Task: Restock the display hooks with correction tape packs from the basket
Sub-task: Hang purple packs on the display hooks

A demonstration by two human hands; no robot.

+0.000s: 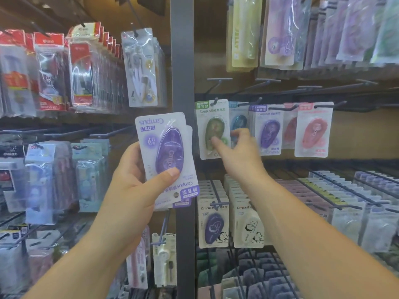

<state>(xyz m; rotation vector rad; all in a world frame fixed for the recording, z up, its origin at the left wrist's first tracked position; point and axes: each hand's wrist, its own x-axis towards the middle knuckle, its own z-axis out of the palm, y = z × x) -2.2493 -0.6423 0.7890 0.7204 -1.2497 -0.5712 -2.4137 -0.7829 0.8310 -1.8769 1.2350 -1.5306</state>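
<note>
My left hand [131, 186] grips a small stack of purple correction tape packs [167, 152], held upside down in front of the grey upright post. My right hand [237, 152] reaches to the hook row, where its thumb presses the front of a green correction tape pack [212, 128] and its fingers curl behind it, next to a blue pack [237, 119]. That green pack hangs on a black hook [214, 102]. Further right on the same row hang a purple pack [268, 130] and a red pack [313, 130]. The basket is out of view.
A grey post [182, 61] splits the display. Several bare black hooks [265, 83] jut out above the tape row. Below it are dense rows of packs on hooks [323, 190]. Red-carded packs [82, 67] and compass sets [141, 67] hang at the left.
</note>
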